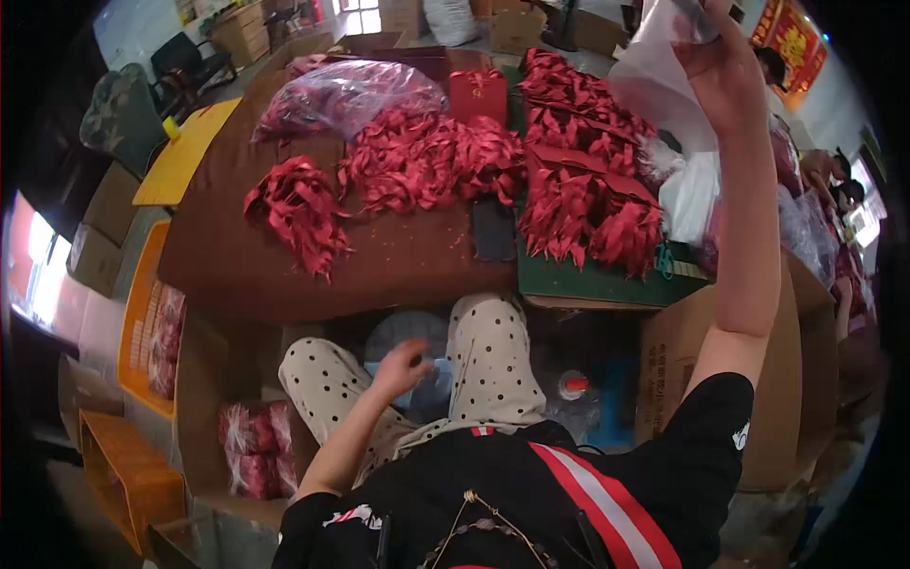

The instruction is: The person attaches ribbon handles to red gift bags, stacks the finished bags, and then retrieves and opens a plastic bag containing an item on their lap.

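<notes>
My right hand point(706, 76) is raised high at the upper right, fingers closed on a clear plastic bag point(664, 90) that hangs down beside the forearm. Over my lap, my left hand point(400, 370) is loosely curled with a gap between thumb and fingers, and I see nothing in it. In front of me, red ribbon bundles point(427, 161) lie on a brown-covered table point(398, 261). More red pouches with ribbons point(588, 190) are stacked in rows on a green board point(588, 283), below the raised bag.
A dark phone point(493, 230) lies near the table's front edge. Teal scissors point(666, 261) lie by the stacks. A filled plastic bag point(351, 95) sits at the back. Cardboard boxes point(730, 398) and orange crates point(133, 465) flank my seat. Other people point(834, 175) are at the far right.
</notes>
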Demonstrator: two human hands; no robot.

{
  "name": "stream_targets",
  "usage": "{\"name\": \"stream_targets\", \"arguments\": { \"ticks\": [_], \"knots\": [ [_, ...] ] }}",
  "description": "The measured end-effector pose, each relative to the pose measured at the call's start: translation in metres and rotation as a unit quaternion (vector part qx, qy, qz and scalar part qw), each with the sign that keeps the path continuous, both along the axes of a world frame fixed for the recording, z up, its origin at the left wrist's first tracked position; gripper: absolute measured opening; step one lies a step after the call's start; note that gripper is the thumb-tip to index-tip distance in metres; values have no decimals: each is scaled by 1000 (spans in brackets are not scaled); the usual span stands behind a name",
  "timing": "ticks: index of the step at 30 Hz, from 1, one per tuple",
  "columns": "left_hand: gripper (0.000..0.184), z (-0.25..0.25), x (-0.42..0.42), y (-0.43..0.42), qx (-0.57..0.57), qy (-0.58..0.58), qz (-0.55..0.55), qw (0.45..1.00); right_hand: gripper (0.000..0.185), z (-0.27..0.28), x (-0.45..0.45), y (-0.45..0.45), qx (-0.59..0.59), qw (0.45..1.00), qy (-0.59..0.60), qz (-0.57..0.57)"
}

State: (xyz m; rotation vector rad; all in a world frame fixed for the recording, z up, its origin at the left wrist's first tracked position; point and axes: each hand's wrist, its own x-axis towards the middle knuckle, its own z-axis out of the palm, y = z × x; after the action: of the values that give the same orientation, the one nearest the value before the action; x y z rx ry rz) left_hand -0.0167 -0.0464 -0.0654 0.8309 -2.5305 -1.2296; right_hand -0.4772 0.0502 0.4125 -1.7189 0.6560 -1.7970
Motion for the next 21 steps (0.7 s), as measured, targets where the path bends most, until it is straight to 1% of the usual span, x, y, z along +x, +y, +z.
{"name": "stream_targets", "arguments": {
  "ticks": [1,2,3,5,6,7,9,10,11,12,14,16,17,18,20,21],
  "knots": [
    [48,32,-7,-1,73,37,33,996,34,-10,22,-12,19,999,-18,47],
    [52,68,-12,0,23,134,29,990,34,-21,59,-23,37,994,-35,93],
    [74,91,-15,-2,34,190,41,980,35,-33,113,-35,53,988,-50,137],
    [110,148,-17,2,20,294,64,953,35,-48,207,-53,82,969,-77,221],
    [118,171,-17,5,0,335,62,940,35,-56,246,-39,96,957,-88,259],
    [126,187,-15,9,-19,376,58,925,35,-58,289,-46,110,944,-98,296],
    [142,201,-12,13,-64,406,84,908,37,-67,328,-43,159,916,-138,342],
    [139,188,-5,11,-132,354,110,919,38,-78,351,-42,195,900,-166,352],
    [139,189,-2,10,-135,356,113,918,39,-84,367,-42,253,906,-121,317],
    [134,190,2,11,-132,364,118,914,39,-95,380,-42,319,873,-140,341],
    [126,190,16,12,-127,382,125,907,38,-112,403,-35,351,818,-164,424],
    [117,174,75,35,-114,397,131,901,37,-127,411,-27,399,769,-189,463],
    [113,171,82,39,-106,405,133,898,38,-132,415,-27,403,751,-187,489],
    [108,167,89,45,-97,412,135,896,38,-133,416,-25,403,752,-187,486],
    [100,162,105,48,-80,424,141,891,38,-133,417,-23,400,718,-199,534],
    [95,161,107,46,-72,430,145,888,40,-136,416,-25,380,710,-197,558]
  ]
}}
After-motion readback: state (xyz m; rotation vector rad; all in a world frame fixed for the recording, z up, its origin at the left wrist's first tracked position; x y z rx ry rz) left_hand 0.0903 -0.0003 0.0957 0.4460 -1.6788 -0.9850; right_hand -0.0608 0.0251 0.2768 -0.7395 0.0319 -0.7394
